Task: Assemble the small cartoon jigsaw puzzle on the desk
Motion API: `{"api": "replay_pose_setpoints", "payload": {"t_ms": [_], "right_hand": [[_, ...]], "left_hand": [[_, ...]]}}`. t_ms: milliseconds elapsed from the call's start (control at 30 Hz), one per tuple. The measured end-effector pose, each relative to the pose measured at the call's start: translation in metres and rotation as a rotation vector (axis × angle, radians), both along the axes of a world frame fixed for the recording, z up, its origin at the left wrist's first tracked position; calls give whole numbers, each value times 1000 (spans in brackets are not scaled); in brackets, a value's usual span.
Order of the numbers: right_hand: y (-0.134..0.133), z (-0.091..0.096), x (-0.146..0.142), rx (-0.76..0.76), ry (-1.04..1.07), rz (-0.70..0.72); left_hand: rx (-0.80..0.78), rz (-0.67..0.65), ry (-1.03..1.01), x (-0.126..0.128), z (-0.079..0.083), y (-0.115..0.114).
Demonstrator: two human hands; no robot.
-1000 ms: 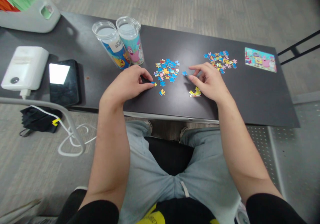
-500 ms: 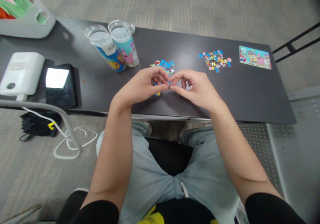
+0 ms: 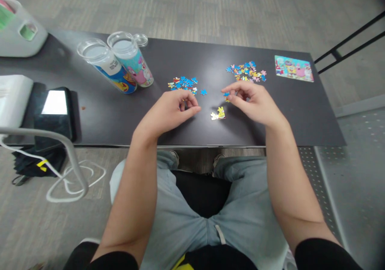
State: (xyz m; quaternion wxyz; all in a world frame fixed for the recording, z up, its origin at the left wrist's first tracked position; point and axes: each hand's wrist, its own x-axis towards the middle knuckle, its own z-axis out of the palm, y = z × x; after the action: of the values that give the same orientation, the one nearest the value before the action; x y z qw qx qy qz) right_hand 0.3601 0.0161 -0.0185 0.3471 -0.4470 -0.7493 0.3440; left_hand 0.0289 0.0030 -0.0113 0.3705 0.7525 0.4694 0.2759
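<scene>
My left hand (image 3: 174, 111) hovers over the table just in front of a pile of loose jigsaw pieces (image 3: 184, 83), its thumb and forefinger slightly apart and nothing visible between them. To the right, my right hand (image 3: 254, 101) has its forefinger stretched out and its thumb apart. A blue and yellow jigsaw piece (image 3: 226, 96) shows at that thumb's tip; whether it is touched is unclear. Between the hands lies a small cluster of yellow and white jigsaw pieces (image 3: 218, 114). One blue piece (image 3: 203, 92) sits alone beside the pile.
A second pile of jigsaw pieces (image 3: 248, 70) lies beyond my right hand, with a picture card (image 3: 294, 68) farther right. Two clear-topped printed cups (image 3: 116, 75) stand left, a round lid (image 3: 140, 40) behind them. A phone (image 3: 55, 113), white device (image 3: 13, 101) and grey basket (image 3: 22, 37) occupy the left.
My hands, pinched together before, have parted, the right one moving rightward. The yellow and white cluster now shows between them. The view has shifted slightly to the right.
</scene>
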Motion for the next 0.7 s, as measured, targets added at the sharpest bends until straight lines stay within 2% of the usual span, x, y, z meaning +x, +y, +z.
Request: {"api": "replay_pose_setpoints", "payload": {"t_ms": [100,300,700], "right_hand": [[8,-10,11,-14,-3,-31],[19,-22,6,-61,1,38],[25,-24,10,-185,-30,85]], "left_hand": [[72,45,81,13,-8,-3],[127,-19,138,42,-17,-4],[128,-53,159,43,-17,-4]]}}
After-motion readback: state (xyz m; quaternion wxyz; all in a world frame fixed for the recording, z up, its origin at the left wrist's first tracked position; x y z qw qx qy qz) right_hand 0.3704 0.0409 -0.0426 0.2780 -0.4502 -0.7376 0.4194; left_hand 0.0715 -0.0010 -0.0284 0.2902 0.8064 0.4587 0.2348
